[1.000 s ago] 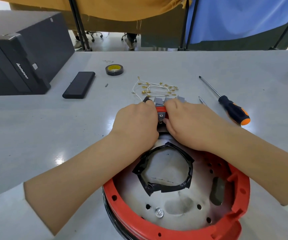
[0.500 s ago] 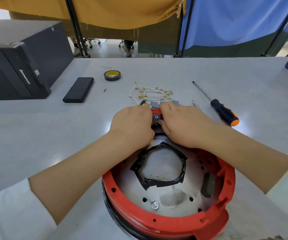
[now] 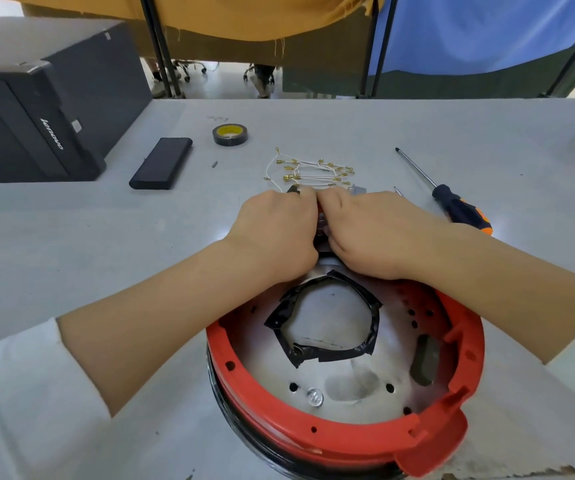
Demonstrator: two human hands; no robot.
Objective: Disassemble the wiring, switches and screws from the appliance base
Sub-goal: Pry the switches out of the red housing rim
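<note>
Both hands have closed together since a second ago: left hand [image 3: 274,233] and right hand [image 3: 371,233] each hold a curled grip on the small part [image 3: 321,221] at the appliance base's [image 3: 313,424] far rim. A sudden release could scatter the wires [image 3: 308,172] beyond.

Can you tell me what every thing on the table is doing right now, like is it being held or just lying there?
Left hand: curled, gripping the switch part.
Right hand: curled, gripping it too.
Switch part: held between both hands, mostly hidden.
Appliance base: on the table, open side up.
Loose wires: lying in a bunch, detached.
Screwdriver: lying flat, untouched.
Tape roll: lying flat.
</note>
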